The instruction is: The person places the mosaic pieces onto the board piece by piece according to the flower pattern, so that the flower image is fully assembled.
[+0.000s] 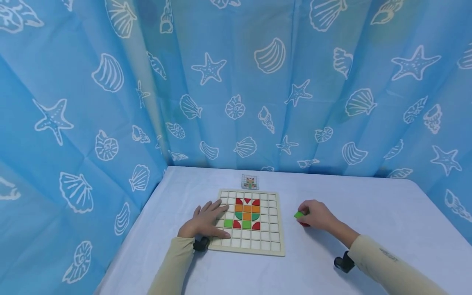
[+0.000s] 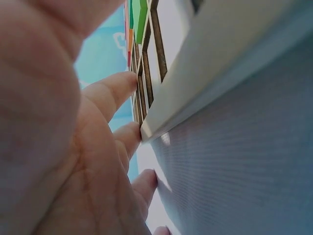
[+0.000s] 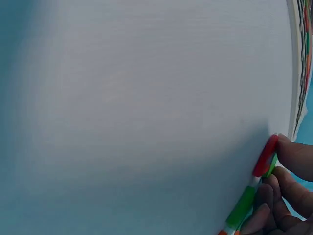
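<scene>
A cream grid board (image 1: pixel 254 250) lies on the table with red, orange and green tiles forming a pattern in its middle. My left hand (image 1: pixel 204 222) rests spread on the board's left side; in the left wrist view its fingers touch the frame (image 2: pixel 176 98). Right of the board, my right hand (image 1: pixel 318 216) pinches a light green tile (image 1: pixel 299 214) and a red piece (image 1: pixel 304 224). The right wrist view shows the red piece (image 3: pixel 265 155) between thumb and fingers, with a darker green piece (image 3: pixel 241 208) close by the fingers, partly hidden.
A small pattern card (image 1: pixel 250 182) lies just behind the board. The white-covered table (image 1: pixel 368 205) meets a blue curtain (image 1: pixel 236 82) with shell and starfish prints at its back and left.
</scene>
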Demonstrator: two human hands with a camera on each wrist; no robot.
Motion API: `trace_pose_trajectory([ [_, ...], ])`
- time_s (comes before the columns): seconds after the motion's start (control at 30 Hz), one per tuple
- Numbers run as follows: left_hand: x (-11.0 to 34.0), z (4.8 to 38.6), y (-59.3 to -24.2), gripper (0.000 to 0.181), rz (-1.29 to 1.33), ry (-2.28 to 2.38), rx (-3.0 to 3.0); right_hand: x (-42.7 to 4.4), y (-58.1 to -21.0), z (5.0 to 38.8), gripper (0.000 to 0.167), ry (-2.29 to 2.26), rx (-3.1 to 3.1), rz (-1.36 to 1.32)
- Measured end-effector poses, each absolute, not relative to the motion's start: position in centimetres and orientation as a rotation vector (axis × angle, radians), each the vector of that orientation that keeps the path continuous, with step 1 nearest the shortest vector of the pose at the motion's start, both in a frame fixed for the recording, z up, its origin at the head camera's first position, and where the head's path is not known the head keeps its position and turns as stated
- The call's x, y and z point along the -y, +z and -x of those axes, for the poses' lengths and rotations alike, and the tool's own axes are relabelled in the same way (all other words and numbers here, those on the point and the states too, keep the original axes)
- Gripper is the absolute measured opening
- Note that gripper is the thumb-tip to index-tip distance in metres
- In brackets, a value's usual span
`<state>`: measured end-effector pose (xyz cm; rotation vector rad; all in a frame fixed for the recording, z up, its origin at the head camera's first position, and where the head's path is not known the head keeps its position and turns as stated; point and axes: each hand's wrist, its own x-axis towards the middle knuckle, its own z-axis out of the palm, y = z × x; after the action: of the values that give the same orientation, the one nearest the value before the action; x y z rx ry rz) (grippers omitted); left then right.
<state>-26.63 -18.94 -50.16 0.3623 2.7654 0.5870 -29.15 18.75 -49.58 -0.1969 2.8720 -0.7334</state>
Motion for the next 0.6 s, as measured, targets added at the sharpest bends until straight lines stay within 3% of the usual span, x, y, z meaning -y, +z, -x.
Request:
trace_pose_trajectory([
  [0.6,19.0,26.7,-50.0,0.098,-0.362,0.583,-2.757,-18.0,-49.7,30.8,0.029,-0.821,-2.816,0.209],
])
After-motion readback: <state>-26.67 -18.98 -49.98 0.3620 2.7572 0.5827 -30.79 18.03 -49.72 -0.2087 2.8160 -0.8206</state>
